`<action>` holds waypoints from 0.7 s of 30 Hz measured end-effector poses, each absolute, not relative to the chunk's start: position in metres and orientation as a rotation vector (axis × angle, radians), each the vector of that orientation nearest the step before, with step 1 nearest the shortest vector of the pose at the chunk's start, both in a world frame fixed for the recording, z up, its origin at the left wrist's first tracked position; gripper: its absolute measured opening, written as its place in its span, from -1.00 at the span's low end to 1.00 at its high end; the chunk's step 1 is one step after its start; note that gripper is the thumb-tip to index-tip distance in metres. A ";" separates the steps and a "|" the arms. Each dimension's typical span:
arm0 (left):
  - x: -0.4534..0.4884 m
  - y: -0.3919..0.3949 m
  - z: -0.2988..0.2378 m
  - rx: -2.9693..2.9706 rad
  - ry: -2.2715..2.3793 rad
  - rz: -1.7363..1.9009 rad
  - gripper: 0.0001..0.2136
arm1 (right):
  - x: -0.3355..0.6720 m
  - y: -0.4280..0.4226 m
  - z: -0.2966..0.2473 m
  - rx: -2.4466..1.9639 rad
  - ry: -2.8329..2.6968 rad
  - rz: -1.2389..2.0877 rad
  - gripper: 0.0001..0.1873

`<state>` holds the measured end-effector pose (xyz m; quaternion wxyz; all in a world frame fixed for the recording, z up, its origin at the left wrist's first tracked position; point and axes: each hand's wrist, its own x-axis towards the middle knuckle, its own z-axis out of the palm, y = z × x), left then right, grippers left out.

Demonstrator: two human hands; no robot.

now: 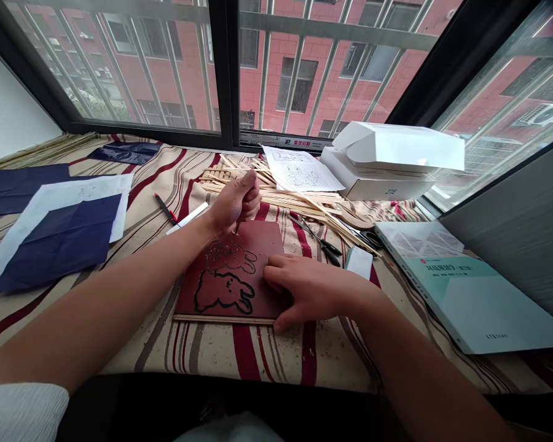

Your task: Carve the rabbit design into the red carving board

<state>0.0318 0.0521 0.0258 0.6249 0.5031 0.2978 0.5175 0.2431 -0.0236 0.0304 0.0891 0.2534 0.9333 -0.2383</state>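
Observation:
My left hand is closed in a fist around a small carving tool, whose tip meets the upper part of a dark red carving block. Most of the tool's handle is hidden in my fist. Two cartoon animal figures are cut in dark outline on the block. My right hand lies flat on the block's right side, fingers spread and pressing down. A thin wooden strip runs along the block's near edge, and my right thumb reaches towards it.
A striped cloth covers the sill, scattered with shavings. Around it lie dark blue carbon sheets, a red pen, a white marker, wooden sticks, a printed drawing, scissors, a white ZTE box and a book. Barred windows stand behind.

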 end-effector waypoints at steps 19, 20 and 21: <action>0.036 0.058 0.011 1.199 0.773 1.354 -0.35 | 0.241 -0.024 0.032 0.782 2.761 -0.727 -0.48; 0.032 0.058 0.011 1.270 0.676 1.211 -0.33 | 0.241 -0.024 0.032 0.779 2.765 -0.730 -0.48; 0.028 0.059 0.012 1.314 0.591 1.090 -0.30 | 0.241 -0.024 0.032 0.776 2.768 -0.734 -0.47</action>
